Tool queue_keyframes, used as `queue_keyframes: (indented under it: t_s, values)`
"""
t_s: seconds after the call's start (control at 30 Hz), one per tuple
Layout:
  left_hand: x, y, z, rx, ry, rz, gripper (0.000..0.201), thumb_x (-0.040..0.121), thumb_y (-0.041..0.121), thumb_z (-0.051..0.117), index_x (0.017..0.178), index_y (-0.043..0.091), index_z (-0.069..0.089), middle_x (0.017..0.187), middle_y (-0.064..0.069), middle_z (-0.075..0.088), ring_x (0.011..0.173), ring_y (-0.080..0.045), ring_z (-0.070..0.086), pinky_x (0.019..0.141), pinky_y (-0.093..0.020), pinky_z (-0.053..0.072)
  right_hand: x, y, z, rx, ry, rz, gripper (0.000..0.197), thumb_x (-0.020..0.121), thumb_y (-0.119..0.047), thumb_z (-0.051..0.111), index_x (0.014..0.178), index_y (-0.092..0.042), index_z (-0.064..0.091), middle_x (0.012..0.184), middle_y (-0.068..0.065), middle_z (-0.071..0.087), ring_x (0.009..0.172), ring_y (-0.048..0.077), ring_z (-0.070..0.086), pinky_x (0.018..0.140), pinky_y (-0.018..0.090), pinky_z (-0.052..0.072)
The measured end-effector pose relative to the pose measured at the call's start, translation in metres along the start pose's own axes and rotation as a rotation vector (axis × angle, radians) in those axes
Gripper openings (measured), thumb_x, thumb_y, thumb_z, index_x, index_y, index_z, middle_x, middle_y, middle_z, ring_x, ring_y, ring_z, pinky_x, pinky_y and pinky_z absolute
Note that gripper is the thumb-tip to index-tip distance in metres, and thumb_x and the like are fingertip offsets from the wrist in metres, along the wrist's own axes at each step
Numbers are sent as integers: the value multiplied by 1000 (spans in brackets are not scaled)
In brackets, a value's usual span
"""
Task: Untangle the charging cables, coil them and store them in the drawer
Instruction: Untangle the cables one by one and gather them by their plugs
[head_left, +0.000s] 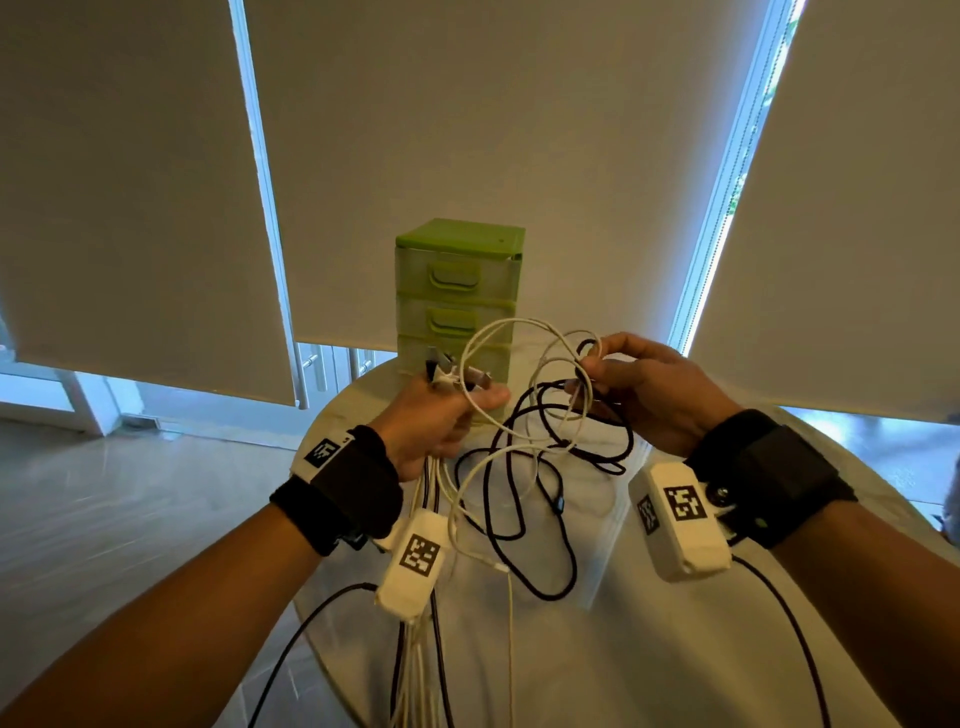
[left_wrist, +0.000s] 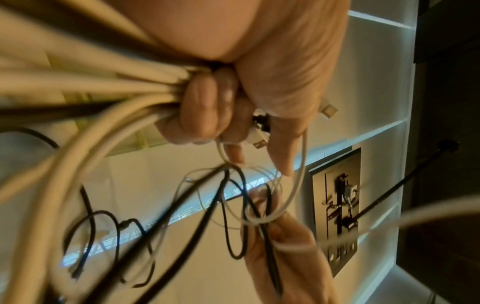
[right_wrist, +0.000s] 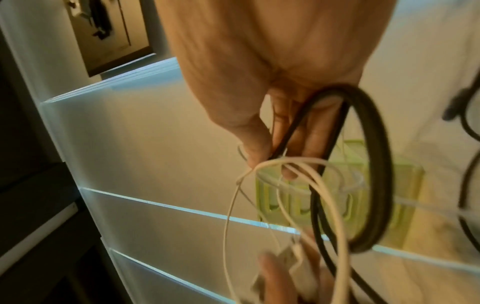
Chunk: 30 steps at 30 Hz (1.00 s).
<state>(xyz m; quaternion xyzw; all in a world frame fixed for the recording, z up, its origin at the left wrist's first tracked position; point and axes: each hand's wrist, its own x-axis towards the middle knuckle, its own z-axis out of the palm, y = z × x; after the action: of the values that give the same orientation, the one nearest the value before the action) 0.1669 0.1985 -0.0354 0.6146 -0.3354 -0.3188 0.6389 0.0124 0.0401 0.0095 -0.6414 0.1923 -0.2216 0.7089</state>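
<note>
A tangle of white cables (head_left: 511, 338) and black cables (head_left: 550, 493) hangs between my two hands above the round white table (head_left: 649, 649). My left hand (head_left: 447, 410) grips a bundle of cable ends, plugs (head_left: 447, 371) sticking out above the fist; in the left wrist view its fingers (left_wrist: 205, 115) curl round several white cables (left_wrist: 103, 86). My right hand (head_left: 618, 374) pinches white and black loops; the right wrist view shows its fingertips (right_wrist: 259, 156) on a black cable (right_wrist: 374, 164) and a white one (right_wrist: 285, 164). The green drawer unit (head_left: 460, 291) stands behind, all drawers closed.
The drawer unit sits at the table's far edge, just beyond my hands. Cable tails trail down over the near table edge (head_left: 415, 675). Roller blinds (head_left: 519, 130) cover the windows behind; wooden floor (head_left: 104, 519) lies to the left.
</note>
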Motion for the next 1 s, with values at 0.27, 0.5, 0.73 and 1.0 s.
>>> queue_keyframes:
  t_s: [0.27, 0.5, 0.73, 1.0]
  values:
    - [1, -9, 43, 209, -30, 119, 29, 72, 18, 83, 99, 13, 73, 92, -2, 75, 92, -17, 70, 91, -41, 55, -3, 20, 24, 256, -45, 7, 16, 92, 2, 51, 80, -8, 53, 97, 20, 60, 85, 27, 67, 68, 33, 60]
    - [-1, 2, 24, 471, -33, 57, 24, 76, 0, 76, 75, 14, 57, 74, 3, 60, 70, -4, 60, 62, -17, 49, 4, -18, -33, -171, 90, 89, 23, 92, -4, 55, 74, -18, 56, 66, 5, 56, 58, 20, 64, 51, 26, 50]
    - [-5, 14, 14, 525, -57, 23, 22, 76, 12, 80, 79, 18, 59, 72, 6, 59, 49, 11, 53, 44, -6, 36, 8, -35, -81, -620, 135, 62, 16, 78, -26, 76, 68, -18, 67, 52, -5, 32, 43, 11, 25, 44, 21, 23]
    - [-6, 14, 9, 585, -37, 24, 21, 74, 19, 82, 75, 19, 62, 69, 10, 61, 64, 1, 57, 53, -16, 39, 19, -21, -94, -879, 497, -320, 24, 76, -32, 79, 71, -13, 67, 59, 5, 53, 53, 15, 47, 60, 26, 35]
